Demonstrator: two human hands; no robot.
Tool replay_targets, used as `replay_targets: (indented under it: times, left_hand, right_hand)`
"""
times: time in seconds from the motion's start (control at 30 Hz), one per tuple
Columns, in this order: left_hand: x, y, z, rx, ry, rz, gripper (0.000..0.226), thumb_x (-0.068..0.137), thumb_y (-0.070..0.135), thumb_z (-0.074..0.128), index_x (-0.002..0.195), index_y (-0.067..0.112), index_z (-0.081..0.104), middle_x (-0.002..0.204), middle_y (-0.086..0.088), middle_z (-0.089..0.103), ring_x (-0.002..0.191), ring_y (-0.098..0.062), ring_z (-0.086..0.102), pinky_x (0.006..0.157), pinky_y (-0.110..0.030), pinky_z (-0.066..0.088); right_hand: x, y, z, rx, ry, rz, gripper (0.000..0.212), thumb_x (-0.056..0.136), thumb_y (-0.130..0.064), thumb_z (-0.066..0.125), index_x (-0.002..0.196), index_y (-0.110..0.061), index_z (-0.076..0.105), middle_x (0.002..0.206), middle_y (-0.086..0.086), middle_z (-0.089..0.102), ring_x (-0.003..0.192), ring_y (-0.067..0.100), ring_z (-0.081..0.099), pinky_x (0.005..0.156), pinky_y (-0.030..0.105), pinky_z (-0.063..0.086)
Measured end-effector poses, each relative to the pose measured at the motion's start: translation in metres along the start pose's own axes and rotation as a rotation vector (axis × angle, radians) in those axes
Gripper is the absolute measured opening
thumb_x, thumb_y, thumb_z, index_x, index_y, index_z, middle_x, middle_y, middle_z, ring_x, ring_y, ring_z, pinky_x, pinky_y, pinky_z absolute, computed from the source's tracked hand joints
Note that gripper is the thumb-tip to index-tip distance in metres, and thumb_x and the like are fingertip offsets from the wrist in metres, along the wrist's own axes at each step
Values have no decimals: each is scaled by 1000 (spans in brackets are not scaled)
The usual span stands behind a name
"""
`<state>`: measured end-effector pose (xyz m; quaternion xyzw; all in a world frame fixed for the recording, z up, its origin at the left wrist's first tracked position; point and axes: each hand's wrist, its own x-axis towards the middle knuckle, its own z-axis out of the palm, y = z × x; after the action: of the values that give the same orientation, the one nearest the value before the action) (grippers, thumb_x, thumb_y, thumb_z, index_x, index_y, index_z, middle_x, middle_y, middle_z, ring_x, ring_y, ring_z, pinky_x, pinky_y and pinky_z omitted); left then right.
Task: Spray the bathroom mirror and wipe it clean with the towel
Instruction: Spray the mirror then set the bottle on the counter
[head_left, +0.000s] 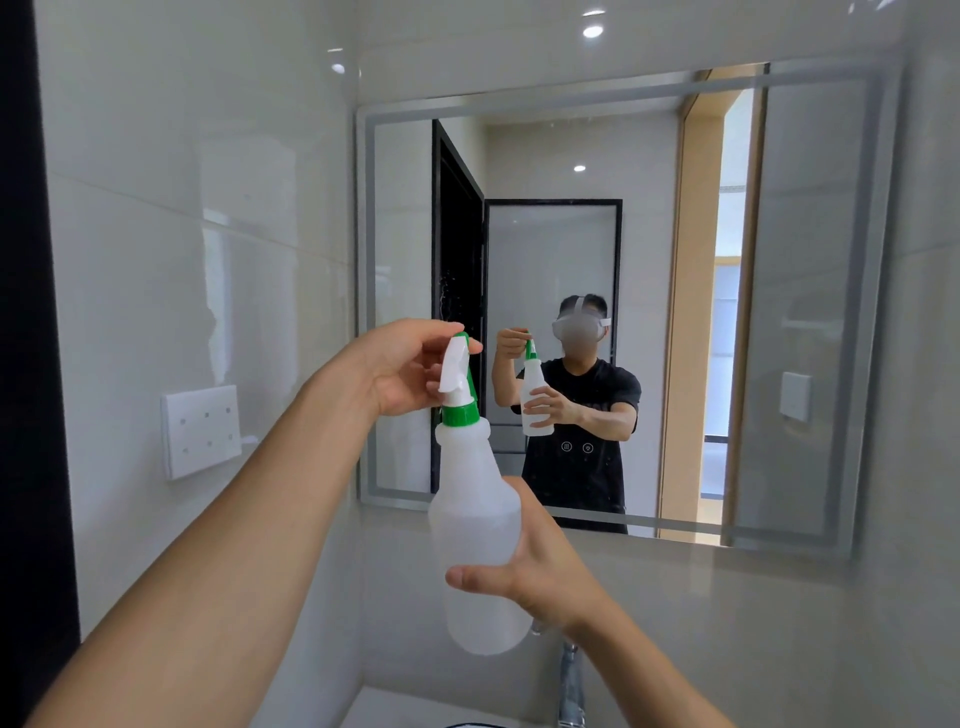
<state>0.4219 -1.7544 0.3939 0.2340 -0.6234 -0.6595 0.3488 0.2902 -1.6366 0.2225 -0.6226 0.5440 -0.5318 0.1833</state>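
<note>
The bottle (475, 519) is held up in front of the mirror (779, 312), upright and a touch tilted, with both hands on it. The right hand (540, 566) is wrapped around the lower body from behind, thumb pressed across the front of the cloudy white plastic. The left hand (402, 366) is raised at the top, fingers pinched around the green-and-white spray head (457, 371), the fingertip resting on the nozzle end. The bottle is carried clear of the wall, over the tap (570, 686), which is glimpsed just below its base. A scatter of fine droplets is seen on the glass at the mirror's left side, beside the dark door frame reflected there. The same grip is mirrored in the reflection: one hand low on the bottle, one at the nozzle. A white socket plate (201, 431) is mounted on the glossy tiled wall to the left. The towel is not made out in this view.
</note>
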Motion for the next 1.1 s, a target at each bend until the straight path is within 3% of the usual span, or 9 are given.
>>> replay_targets:
  times: [0.2, 0.33, 0.43, 0.53, 0.63, 0.73, 0.8, 0.9, 1.1]
  left_hand:
    - [3, -2, 5, -11, 62, -3, 28, 85, 31, 75, 77, 8, 60, 72, -6, 51, 67, -17, 43, 86, -35, 40]
    - [4, -3, 2, -51, 2, -24, 36, 92, 22, 64, 63, 4, 76, 77, -6, 54, 70, -14, 39, 72, -29, 34]
    - [1, -4, 4, -24, 15, -28, 36, 90, 32, 68, 73, 2, 76, 74, -6, 57, 66, -15, 43, 77, -31, 38]
    - [3, -9, 7, -73, 58, -29, 30, 82, 32, 77, 75, 8, 62, 71, -6, 51, 66, -17, 42, 87, -35, 37]
    - [2, -11, 6, -142, 21, -49, 29, 87, 25, 72, 65, 5, 72, 71, -5, 50, 66, -15, 38, 84, -31, 33]
    - [-3, -11, 4, -115, -22, -50, 34, 91, 26, 65, 70, 3, 79, 69, -4, 51, 65, -14, 37, 75, -28, 36]
    - [-4, -12, 5, -107, -13, -48, 33, 87, 30, 71, 68, 3, 75, 67, -4, 49, 64, -15, 37, 82, -31, 38]
    - [-1, -14, 5, -167, 12, -40, 28, 83, 26, 76, 66, 6, 65, 68, -5, 48, 64, -16, 37, 86, -33, 33]
    - [-4, -14, 3, -173, -47, -47, 35, 90, 26, 66, 68, 1, 77, 65, -5, 53, 63, -14, 37, 81, -30, 36]
  right_hand:
    - [-1, -2, -3, -21, 13, 0, 67, 61, -31, 87, 115, -38, 48, 106, -19, 59, 101, 3, 61, 82, 25, 55]
    - [-3, -2, -2, -16, 12, -4, 68, 61, -31, 88, 117, -37, 49, 108, -18, 58, 102, 3, 62, 83, 27, 56]
    - [-5, -1, -3, -12, 15, -5, 68, 63, -29, 88, 118, -38, 48, 111, -15, 58, 102, 3, 61, 81, 24, 53]
    - [-6, -1, -3, -20, 11, -1, 69, 61, -32, 87, 118, -37, 48, 111, -15, 58, 104, 5, 61, 83, 26, 53]
    - [-8, 0, -3, -15, 0, -4, 71, 60, -36, 87, 120, -38, 48, 109, -17, 58, 104, 7, 61, 84, 28, 55]
    - [-8, 2, -2, 1, -8, -10, 73, 59, -37, 87, 121, -37, 49, 105, -23, 58, 105, 8, 62, 88, 33, 57]
    - [-6, 3, -2, -6, -4, -6, 74, 57, -39, 87, 121, -37, 50, 104, -24, 58, 107, 9, 61, 90, 37, 57]
    - [-4, 2, -2, -12, -1, -1, 73, 57, -38, 87, 119, -38, 50, 104, -23, 58, 104, 7, 62, 87, 32, 56]
    - [-5, 3, -1, 3, -9, 8, 70, 60, -34, 87, 118, -39, 50, 103, -21, 59, 98, 0, 62, 77, 22, 52]
